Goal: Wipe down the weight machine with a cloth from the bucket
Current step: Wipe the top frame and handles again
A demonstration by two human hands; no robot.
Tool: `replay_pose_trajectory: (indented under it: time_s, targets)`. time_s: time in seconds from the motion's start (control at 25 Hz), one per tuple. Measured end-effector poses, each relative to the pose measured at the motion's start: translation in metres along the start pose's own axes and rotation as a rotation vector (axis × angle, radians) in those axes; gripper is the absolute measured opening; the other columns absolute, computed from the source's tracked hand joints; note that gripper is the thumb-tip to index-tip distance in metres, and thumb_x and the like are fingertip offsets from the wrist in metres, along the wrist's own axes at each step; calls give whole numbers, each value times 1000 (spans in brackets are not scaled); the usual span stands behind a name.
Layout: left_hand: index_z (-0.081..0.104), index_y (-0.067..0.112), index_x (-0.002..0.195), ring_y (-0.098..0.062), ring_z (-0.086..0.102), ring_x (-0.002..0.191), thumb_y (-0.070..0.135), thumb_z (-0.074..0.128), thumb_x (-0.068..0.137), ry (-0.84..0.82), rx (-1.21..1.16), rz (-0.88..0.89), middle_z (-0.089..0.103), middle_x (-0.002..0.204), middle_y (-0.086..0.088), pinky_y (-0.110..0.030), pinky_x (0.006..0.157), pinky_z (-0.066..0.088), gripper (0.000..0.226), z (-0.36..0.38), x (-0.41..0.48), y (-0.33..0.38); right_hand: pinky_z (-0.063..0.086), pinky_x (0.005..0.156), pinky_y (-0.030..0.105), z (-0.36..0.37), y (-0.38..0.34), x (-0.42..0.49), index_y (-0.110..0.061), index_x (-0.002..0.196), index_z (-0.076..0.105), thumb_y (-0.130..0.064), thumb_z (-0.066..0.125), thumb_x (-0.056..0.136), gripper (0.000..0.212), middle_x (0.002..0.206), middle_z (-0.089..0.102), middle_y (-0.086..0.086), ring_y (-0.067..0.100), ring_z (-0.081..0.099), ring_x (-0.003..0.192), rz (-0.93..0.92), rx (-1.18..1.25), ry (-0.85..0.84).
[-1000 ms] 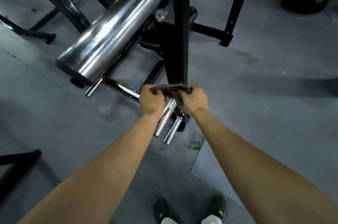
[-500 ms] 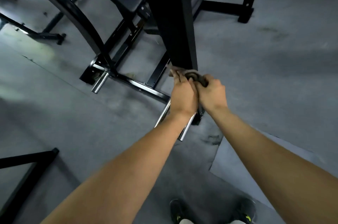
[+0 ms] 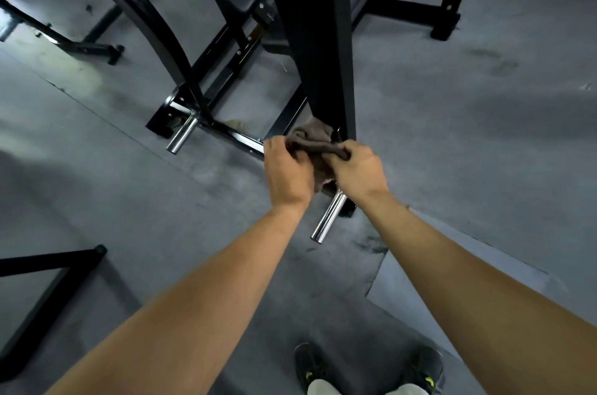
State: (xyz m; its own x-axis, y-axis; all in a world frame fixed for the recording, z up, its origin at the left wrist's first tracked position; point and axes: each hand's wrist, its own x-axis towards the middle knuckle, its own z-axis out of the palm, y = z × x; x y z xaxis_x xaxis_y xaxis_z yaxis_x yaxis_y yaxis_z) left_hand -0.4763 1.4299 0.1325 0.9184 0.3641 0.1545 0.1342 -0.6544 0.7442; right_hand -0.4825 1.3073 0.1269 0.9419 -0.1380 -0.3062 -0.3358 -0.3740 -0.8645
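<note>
While left hand [image 3: 289,173] and right hand [image 3: 358,168] grip cloth [image 3: 315,136], against machine upright [image 3: 313,39]

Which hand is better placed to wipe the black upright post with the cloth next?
Probably the right hand: it grips the cloth right next to the black post; the left hand sits farther aside.

Soft brown cloth [image 3: 315,139], matt black metal post [image 3: 310,39], glossy chrome pegs [image 3: 328,217], matt grey floor [image 3: 452,136]

Two hands [image 3: 290,173] [image 3: 360,170], one cloth [image 3: 315,139], two chrome pegs [image 3: 180,139] [image 3: 329,217], two shoes [image 3: 310,365] [image 3: 426,369], one upright post [image 3: 316,39].
</note>
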Motion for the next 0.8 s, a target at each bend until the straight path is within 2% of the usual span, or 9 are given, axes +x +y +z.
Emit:
replay_pose_trajectory:
  time_s: [0.04,0.12,0.2,0.24,0.36,0.48,0.56,0.68,0.8]
  targets:
    - [59,5,90,-6,51,76,-10,50,85,7,-80,-53,58,95,-11,-22,79,45,17,1,5,12,44,70,30,6,-3,5,-15,96,70,-25,66,95,11,91,69,7,26,62,87,-20,-6,22]
    - [61,7,92,-1,65,81,-12,44,89,-166,-125,-149,64,91,-13,-19,78,47,26,13,15,29,52,77,38,10,5,10,-13,102,72,-19,62,95,14,98,71,13,31,64,93,-15,-39,69]
    - [65,-1,107,-31,66,108,-1,43,97,-324,74,-164,69,110,-24,-29,84,42,24,30,18,22,56,81,41,4,23,11,-13,103,74,-19,62,94,17,97,73,15,34,66,94,41,-51,96]
    - [65,-3,111,-40,62,112,3,43,99,-352,163,-140,68,116,-26,-35,86,40,25,33,15,12,57,81,43,1,32,11,-13,102,75,-19,62,93,16,95,73,15,34,67,93,61,-66,98]
    - [68,2,111,-44,60,110,9,46,100,-445,312,-62,68,116,-24,-41,86,40,25,22,3,-18,54,75,36,-1,42,9,-16,96,74,-18,63,92,12,90,72,12,32,67,88,64,-106,46]
    - [68,8,118,-39,61,114,8,44,97,-455,148,-219,69,120,-20,-37,92,48,32,33,32,-13,43,66,28,3,29,17,-23,87,70,-22,64,93,9,82,68,5,25,63,79,3,-107,-12]
    - [67,6,118,-36,63,114,2,43,91,-465,48,-298,70,115,-17,-29,86,48,36,44,37,-3,50,67,31,3,28,24,-21,92,71,-19,61,94,10,82,69,7,26,66,77,19,-78,47]
    - [65,4,120,-37,61,110,4,44,98,-405,120,-188,68,117,-19,-19,72,33,31,40,13,-15,59,58,26,2,44,20,-9,95,67,-5,53,96,15,80,70,15,16,72,62,181,67,70]
    - [65,2,110,-39,60,108,10,47,101,-357,258,-82,68,115,-20,-21,68,27,22,38,8,-26,59,75,34,4,51,15,-5,100,70,-8,55,94,16,91,73,16,28,71,81,202,5,104]
